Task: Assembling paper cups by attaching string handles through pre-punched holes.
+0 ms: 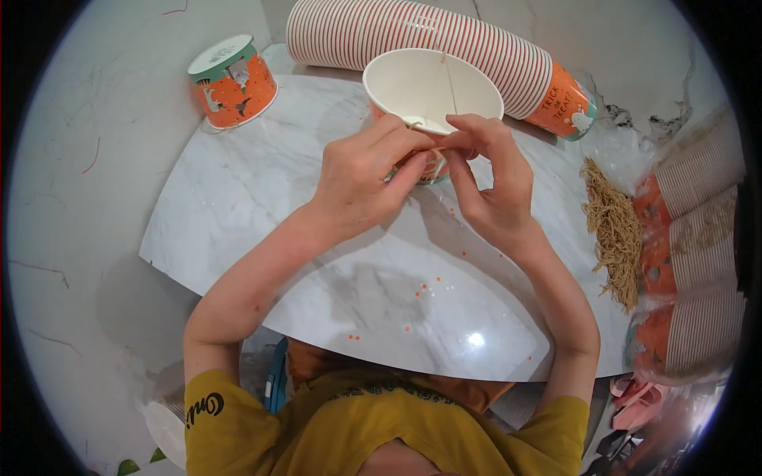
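An orange paper cup [432, 75] with a white inside stands upright in front of me on the marbled table. A thin tan string [450, 79] runs across its mouth from the far rim to the near side. My left hand [371, 170] pinches at the near side of the cup, just below the rim. Close against it, my right hand [492, 170] pinches too, thumb and forefinger together. A bit of string shows between the two hands; which fingers grip it is partly hidden. Both hands cover much of the cup's near wall.
A long stack of nested cups [413, 32] lies along the table's far edge. An upside-down orange cup [234, 83] stands at the far left. A bundle of tan strings [611, 234] lies at the right, beside bagged cup stacks [698, 246]. Small orange and white paper dots [429, 287] litter the table.
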### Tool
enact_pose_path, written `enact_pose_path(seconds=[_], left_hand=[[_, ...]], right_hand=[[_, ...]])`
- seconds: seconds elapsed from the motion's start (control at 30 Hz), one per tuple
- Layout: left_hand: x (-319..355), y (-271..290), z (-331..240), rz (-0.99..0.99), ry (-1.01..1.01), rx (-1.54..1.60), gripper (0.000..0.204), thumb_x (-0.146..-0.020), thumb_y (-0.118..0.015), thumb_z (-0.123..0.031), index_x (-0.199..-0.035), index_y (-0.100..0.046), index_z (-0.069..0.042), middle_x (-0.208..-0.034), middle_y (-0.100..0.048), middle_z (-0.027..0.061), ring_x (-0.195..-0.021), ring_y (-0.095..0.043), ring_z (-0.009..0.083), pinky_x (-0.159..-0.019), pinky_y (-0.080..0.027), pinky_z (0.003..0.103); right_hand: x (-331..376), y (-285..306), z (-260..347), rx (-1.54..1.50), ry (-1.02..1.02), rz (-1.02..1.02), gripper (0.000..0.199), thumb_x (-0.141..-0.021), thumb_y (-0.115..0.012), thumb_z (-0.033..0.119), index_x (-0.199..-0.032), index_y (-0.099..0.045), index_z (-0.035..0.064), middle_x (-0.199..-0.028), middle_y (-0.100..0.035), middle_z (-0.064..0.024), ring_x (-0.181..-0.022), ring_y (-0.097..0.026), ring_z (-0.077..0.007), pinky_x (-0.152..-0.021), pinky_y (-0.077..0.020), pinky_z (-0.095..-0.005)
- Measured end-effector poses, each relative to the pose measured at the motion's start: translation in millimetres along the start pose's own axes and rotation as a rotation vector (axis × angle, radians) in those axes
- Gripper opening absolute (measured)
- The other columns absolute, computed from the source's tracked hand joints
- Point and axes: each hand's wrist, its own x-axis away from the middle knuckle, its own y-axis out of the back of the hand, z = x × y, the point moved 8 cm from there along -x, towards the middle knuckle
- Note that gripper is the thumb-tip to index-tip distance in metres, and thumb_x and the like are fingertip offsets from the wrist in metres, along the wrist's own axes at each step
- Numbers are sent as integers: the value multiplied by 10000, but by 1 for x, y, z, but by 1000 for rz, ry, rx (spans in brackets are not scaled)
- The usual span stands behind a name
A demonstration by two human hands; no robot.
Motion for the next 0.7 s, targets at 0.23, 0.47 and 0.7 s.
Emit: enact_pose_path(seconds=[0.23,0.47,0.7], left_hand=[[-1,0,-7,20,-44,-39,118,-794,-702,-24,-903,-695,-66,-794,-625,39,-634,-626,213,-557,-496,326],[0,1,0,6,-107,-82,150,-745,-707,-10,-872,-685,-86,-794,-609,29,-627,-608,214,-533,-485,328],[-3,14,9,-52,-133,-145,161,-738,-712,0,-875,-679,-78,-815,-622,30,-634,-622,219,-542,-497,327]], right_hand=[[-6,5,17,58,98,3,371,-771,-646,-186,-1099,-611,-16,-904,-686,-104,-742,-622,-184,-647,-515,-274],[-10,19,18,46,80,-85,382,-704,-612,-176,-1017,-659,38,-848,-670,-56,-713,-573,-229,-598,-489,-317],[-14,33,11,22,38,-143,345,-704,-615,-177,-987,-643,18,-874,-648,-64,-734,-566,-215,-603,-484,-303]])
